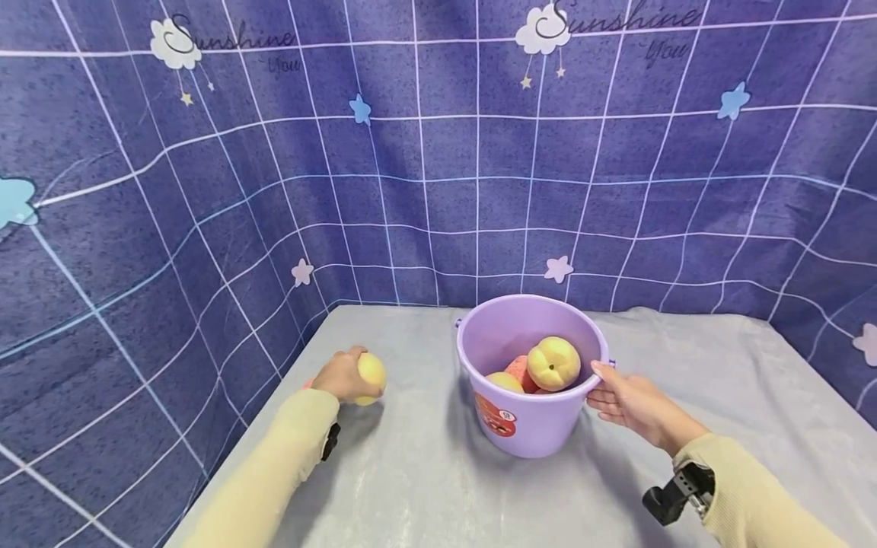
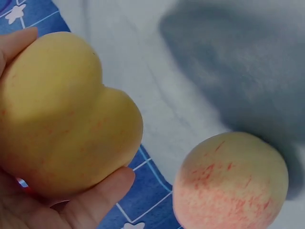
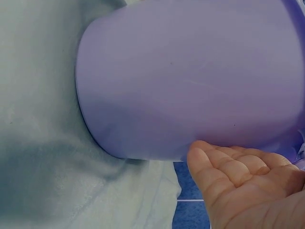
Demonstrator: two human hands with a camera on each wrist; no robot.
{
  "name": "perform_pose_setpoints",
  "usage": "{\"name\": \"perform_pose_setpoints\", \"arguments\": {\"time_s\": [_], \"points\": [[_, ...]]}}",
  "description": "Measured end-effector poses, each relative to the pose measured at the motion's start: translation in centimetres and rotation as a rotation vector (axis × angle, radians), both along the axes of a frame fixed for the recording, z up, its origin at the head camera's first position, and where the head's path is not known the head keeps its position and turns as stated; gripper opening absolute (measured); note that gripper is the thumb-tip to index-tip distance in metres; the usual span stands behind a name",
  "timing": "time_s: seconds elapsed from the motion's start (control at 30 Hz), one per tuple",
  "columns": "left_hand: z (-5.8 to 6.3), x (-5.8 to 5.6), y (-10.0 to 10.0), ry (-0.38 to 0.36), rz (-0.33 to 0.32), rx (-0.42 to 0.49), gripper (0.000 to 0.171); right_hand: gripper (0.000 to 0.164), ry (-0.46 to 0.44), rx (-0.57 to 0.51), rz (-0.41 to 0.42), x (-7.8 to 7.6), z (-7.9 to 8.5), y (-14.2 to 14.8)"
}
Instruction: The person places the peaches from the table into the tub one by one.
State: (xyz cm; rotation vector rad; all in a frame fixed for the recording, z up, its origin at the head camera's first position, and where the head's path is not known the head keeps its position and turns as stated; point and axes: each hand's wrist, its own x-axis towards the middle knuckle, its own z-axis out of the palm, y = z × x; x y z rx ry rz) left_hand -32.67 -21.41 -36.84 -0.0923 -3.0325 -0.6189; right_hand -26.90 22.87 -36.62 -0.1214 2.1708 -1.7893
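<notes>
My left hand grips a yellow peach above the left side of the table; its cleft and faint red specks show in the left wrist view. A second peach, pale with pink streaks, lies close by. At the right, my right hand holds the rim of a purple bucket, thumb at the edge and fingers along the outer wall. Inside the bucket are a yellow peach on top, another yellow fruit and a reddish one, partly hidden.
A grey cloth covers the table. Behind and to the left hangs a blue curtain with white grid lines, stars and clouds. On the bucket's front is a red label.
</notes>
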Motion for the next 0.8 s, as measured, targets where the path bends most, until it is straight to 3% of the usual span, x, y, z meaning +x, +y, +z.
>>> {"name": "perform_pose_setpoints", "arguments": {"time_s": [0.13,0.43,0.67,0.8], "points": [[1.0,0.7,-0.1,0.002,0.009,-0.003,0.089,0.080,0.004,-0.009,0.008,-0.2,0.0,-0.3],[2.6,1.2,1.8,0.045,-0.106,-0.023,0.083,0.078,0.006,0.014,-0.001,0.1,0.0,0.2],[3.6,1.5,2.7,0.083,-0.130,-0.016,0.084,0.078,-0.001,0.010,0.004,0.2,0.0,0.1],[4.2,2.0,3.2,0.092,-0.110,-0.012,0.084,0.080,0.001,0.007,0.008,0.3,-0.1,0.0]]}}
